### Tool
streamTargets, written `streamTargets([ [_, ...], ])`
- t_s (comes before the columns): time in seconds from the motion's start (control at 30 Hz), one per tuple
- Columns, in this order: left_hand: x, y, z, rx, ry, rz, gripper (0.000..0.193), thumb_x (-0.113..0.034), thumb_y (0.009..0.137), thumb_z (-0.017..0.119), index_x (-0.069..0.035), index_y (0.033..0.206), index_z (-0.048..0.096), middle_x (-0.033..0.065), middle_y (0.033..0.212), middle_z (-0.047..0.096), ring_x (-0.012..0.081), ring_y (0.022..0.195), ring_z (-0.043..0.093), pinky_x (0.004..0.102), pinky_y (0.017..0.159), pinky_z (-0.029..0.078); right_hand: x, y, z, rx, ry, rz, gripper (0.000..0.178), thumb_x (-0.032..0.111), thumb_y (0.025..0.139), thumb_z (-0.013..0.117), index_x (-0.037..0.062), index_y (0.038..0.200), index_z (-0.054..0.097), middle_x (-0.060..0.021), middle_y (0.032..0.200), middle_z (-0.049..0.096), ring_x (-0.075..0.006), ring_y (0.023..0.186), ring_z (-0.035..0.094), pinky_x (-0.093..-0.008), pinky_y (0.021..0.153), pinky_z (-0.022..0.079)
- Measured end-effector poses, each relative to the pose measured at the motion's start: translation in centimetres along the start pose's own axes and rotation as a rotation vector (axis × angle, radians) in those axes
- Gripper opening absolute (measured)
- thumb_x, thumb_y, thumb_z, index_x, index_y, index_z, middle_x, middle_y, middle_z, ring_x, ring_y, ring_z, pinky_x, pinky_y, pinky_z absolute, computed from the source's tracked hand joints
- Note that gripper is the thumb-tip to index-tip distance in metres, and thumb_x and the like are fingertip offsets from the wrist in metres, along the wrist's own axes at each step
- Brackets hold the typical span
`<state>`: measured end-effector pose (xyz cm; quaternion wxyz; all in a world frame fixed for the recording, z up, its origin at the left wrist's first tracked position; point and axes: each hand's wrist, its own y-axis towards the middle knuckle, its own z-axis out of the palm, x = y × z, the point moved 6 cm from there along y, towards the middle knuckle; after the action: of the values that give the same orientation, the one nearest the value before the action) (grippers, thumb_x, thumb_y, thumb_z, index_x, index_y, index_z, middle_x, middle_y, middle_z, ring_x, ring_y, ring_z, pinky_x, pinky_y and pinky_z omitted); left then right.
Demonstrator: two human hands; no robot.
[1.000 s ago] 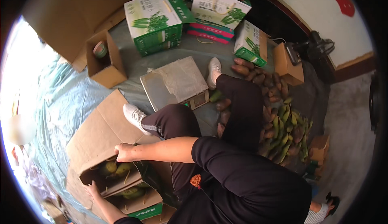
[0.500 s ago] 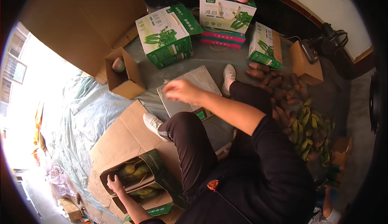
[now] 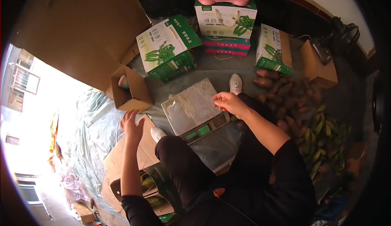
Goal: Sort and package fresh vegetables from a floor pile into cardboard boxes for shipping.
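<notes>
Right hand [image 3: 230, 103] hovers near the flat, crinkly-topped scale [image 3: 193, 111].

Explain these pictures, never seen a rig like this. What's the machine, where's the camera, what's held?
There's no machine: you're seeing a person's bare left hand and right hand. Every picture comes from one fisheye camera on the person's head, looking down; its lens bends straight edges.

The right hand hangs over the right side of a scale, fingers curled. The left hand is in the air near a brown carton, fingers spread. I see nothing held, though the curled fingers could hide something small.

On the floor sheet there are also printed boxes, reddish roots and green vegetables.
</notes>
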<state>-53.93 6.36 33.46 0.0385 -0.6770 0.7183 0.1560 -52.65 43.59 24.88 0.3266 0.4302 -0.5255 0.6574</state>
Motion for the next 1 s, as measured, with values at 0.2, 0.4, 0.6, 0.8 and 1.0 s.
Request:
streamTargets([
  [0.2,-12.9,10.1,8.5,0.227,0.257,0.404,0.043,-0.013,0.073,0.066,-0.013,0.115,0.057,0.0051,0.116,0.055,0.0247,0.114,0.047,0.0497,0.101,0.027,0.8,-0.9,1.6,0.176,0.009,-0.125,0.023,0.011,0.089,0.056,0.0002,0.110,0.056,-0.0034,0.089,0.062,-0.0064,0.077,0.054,-0.0206,0.069,0.045],
  [0.4,-18.9,17.3,20.4,0.279,0.480,0.610,0.025,-0.009,0.077,0.055,-0.009,0.103,0.056,0.0068,0.104,0.055,0.0225,0.088,0.060,0.0434,0.084,0.044,3.0,-2.9,2.0,0.216,-0.122,-0.192,0.024,0.011,0.089,0.058,0.0021,0.112,0.057,-0.0030,0.089,0.062,-0.0088,0.084,0.057,-0.0246,0.077,0.047],
  [0.6,-20.4,23.4,27.4,0.053,0.484,0.723,0.025,-0.015,0.078,0.056,-0.007,0.102,0.055,0.0080,0.113,0.054,0.0234,0.065,0.065,0.0467,0.054,0.050,3.3,-3.3,0.4,0.260,-0.146,-0.132,0.027,0.015,0.089,0.059,0.0061,0.114,0.057,-0.0035,0.091,0.063,-0.0097,0.080,0.057,-0.0252,0.073,0.047],
  [0.8,-17.4,26.8,31.1,0.256,0.808,0.512,0.031,-0.022,0.078,0.058,-0.005,0.105,0.058,0.0091,0.104,0.057,0.0282,0.069,0.066,0.0519,0.048,0.047,4.2,-3.0,-1.1,0.250,-0.128,-0.075,0.028,0.016,0.088,0.058,0.0063,0.115,0.056,-0.0044,0.091,0.063,-0.0125,0.079,0.059,-0.0265,0.071,0.047],
  [1.0,-16.7,26.3,24.4,0.110,0.730,0.503,0.006,-0.012,0.074,0.060,-0.013,0.079,0.062,0.0067,0.083,0.060,0.0227,0.067,0.066,0.0389,0.055,0.053,2.1,-2.3,-1.5,0.207,-0.056,-0.140,0.026,0.012,0.086,0.059,0.0044,0.111,0.056,-0.0056,0.087,0.064,-0.0152,0.077,0.061,-0.0281,0.070,0.048],
])
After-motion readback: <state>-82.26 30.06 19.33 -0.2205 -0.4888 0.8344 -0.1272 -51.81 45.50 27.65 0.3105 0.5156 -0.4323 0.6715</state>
